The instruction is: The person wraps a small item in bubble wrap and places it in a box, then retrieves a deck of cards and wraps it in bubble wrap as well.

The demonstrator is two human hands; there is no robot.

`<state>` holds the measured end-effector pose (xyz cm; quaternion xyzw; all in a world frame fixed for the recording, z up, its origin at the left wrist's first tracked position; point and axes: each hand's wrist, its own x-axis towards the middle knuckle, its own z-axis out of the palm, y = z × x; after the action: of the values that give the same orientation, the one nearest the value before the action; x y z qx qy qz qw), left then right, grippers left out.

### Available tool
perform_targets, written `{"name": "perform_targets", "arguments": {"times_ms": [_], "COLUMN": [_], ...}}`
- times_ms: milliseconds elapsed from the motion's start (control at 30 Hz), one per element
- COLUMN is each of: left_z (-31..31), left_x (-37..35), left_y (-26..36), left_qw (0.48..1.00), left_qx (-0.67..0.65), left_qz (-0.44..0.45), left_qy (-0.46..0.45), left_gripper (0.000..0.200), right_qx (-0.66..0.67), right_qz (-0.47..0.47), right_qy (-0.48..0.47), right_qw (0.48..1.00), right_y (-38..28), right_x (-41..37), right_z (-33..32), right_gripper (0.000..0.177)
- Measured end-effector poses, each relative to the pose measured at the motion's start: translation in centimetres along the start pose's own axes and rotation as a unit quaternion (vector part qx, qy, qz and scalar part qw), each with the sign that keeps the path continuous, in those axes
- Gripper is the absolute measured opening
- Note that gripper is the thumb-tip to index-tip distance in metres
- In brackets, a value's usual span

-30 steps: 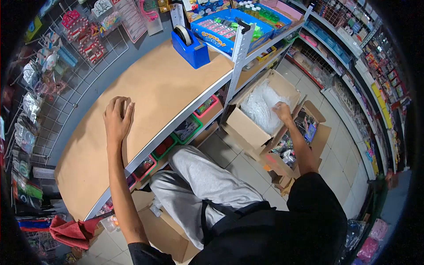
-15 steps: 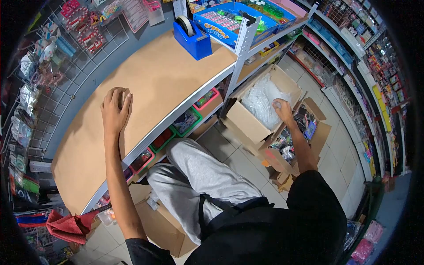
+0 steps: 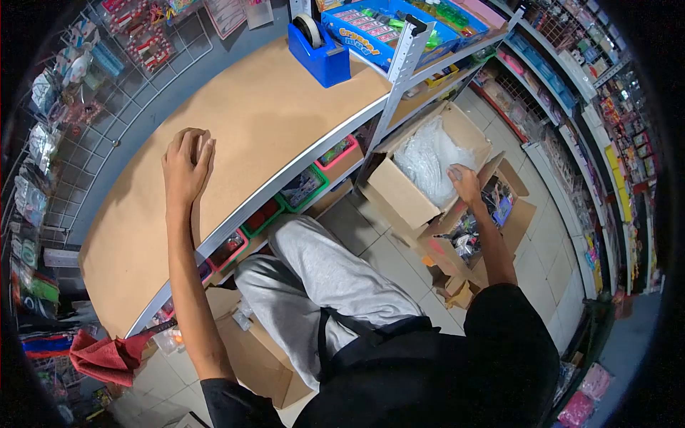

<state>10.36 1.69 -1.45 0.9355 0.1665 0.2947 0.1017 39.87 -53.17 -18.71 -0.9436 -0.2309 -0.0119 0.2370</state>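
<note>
My left hand [image 3: 187,162] rests on the wooden shelf top [image 3: 242,153], fingers loosely bent and thumb apart, with nothing in it. Over on the right, my right hand [image 3: 465,184] has its fingers closed at the edge of a clear crinkled plastic bag [image 3: 430,165]. That bag fills an open cardboard box [image 3: 401,194] on the floor; what is inside the bag is hard to make out. Just below my right hand, a second open carton [image 3: 522,221] holds many small packaged items.
A blue tape dispenser [image 3: 318,57] and a blue display box [image 3: 357,32] stand at the shelf's far end. Coloured baskets [image 3: 303,187] sit beneath the shelf. A red cloth [image 3: 107,358] hangs at the near left. Another carton [image 3: 250,364] lies by my legs. Stocked shelves [image 3: 564,121] line the right.
The view has shifted slightly. My right hand has moved a little along the plastic bag's edge, its fingers still closed. My left hand stays on the shelf.
</note>
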Motion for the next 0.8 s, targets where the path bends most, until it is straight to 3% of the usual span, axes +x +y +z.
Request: {"name": "perform_targets", "arguments": {"times_ms": [133, 433, 800], "left_z": [0.3, 0.3, 0.2], "left_x": [0.0, -0.1, 0.0], "left_y": [-0.3, -0.3, -0.3], "left_qw": [1.000, 1.000, 0.998], "left_qx": [0.000, 0.003, 0.021], "left_qz": [0.002, 0.004, 0.050], "left_qy": [0.005, 0.010, 0.034], "left_gripper": [0.028, 0.028, 0.024], "right_qx": [0.022, 0.065, 0.063], "right_qz": [-0.046, 0.011, -0.005], "right_qy": [0.020, 0.088, 0.063], "right_qw": [0.998, 0.994, 0.996], "right_y": [1.9, 1.3, 3.1], "right_x": [0.7, 1.0, 1.4], "right_z": [1.1, 1.5, 2.3], "right_gripper": [0.030, 0.028, 0.029]}}
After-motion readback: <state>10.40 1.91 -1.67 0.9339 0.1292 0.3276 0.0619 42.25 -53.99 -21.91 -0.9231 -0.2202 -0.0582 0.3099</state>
